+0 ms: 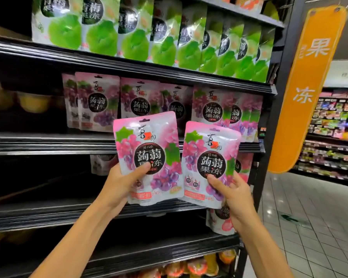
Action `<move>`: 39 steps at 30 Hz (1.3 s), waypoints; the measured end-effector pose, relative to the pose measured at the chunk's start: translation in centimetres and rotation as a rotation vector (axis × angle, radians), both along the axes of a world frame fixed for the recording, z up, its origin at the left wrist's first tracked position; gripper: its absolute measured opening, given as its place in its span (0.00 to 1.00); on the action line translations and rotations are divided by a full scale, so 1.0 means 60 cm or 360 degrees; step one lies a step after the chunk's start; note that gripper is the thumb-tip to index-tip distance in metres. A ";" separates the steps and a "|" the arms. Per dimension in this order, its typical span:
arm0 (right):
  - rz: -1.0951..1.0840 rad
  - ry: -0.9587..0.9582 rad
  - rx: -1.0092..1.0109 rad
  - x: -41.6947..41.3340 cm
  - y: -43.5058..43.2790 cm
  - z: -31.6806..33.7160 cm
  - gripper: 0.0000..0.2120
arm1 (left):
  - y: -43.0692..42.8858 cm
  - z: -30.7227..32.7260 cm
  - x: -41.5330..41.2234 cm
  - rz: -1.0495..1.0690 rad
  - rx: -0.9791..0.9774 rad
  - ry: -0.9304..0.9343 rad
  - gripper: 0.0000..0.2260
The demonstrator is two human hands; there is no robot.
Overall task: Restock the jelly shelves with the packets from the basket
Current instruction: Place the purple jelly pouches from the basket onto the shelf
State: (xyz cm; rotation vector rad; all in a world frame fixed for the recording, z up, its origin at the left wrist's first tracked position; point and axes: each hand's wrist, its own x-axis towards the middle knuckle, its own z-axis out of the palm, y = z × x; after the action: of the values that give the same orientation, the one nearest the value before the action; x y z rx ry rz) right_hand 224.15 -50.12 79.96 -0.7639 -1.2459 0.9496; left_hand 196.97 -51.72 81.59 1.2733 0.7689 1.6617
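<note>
In left grip (127,185) and right grip (232,197), packets (147,149) stand upright, held low.

Left forearm (78,233) and right forearm (263,249) are bare right to the bottom edge of view, slim and smooth; left hand (125,183) and right hand (235,197) are bare as well, the left thumbnail (147,165) short and plain

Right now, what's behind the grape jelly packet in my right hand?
Behind that grape jelly packet, shelved grape packets show above it and a pink packet peeks out below. The shelf edge running behind it is covered there.
</note>
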 end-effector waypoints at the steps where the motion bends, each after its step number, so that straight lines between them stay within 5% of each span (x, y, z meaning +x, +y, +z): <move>1: 0.0011 0.0000 0.0003 -0.001 0.006 0.002 0.24 | 0.003 0.002 0.001 0.0015 -0.0007 0.0003 0.26; 5: 0.0035 0.0016 0.0000 -0.012 0.029 0.004 0.25 | 0.014 0.004 0.006 0.0212 0.0012 0.0139 0.18; 23: -0.0091 -0.0042 0.0061 -0.032 0.160 0.173 0.11 | 0.065 0.078 0.012 0.0272 -0.0001 0.0136 0.10; 32: -0.0121 -0.0051 0.0110 -0.063 0.207 0.222 0.12 | 0.079 0.079 0.018 0.0287 0.0016 0.0125 0.17; 36: -0.0171 -0.0142 0.0137 -0.072 0.223 0.204 0.29 | 0.080 0.076 0.016 0.0307 -0.0007 0.0128 0.18; 39: -0.0216 -0.0244 0.0225 -0.067 0.225 0.194 0.21 | 0.078 0.069 0.013 0.0315 -0.0020 0.0136 0.19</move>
State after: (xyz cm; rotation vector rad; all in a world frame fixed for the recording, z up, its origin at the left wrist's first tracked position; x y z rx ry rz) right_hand 220.14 -36.63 91.63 -0.8100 -1.3610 0.6951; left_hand 197.77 -47.05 85.76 1.3009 0.9822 1.7640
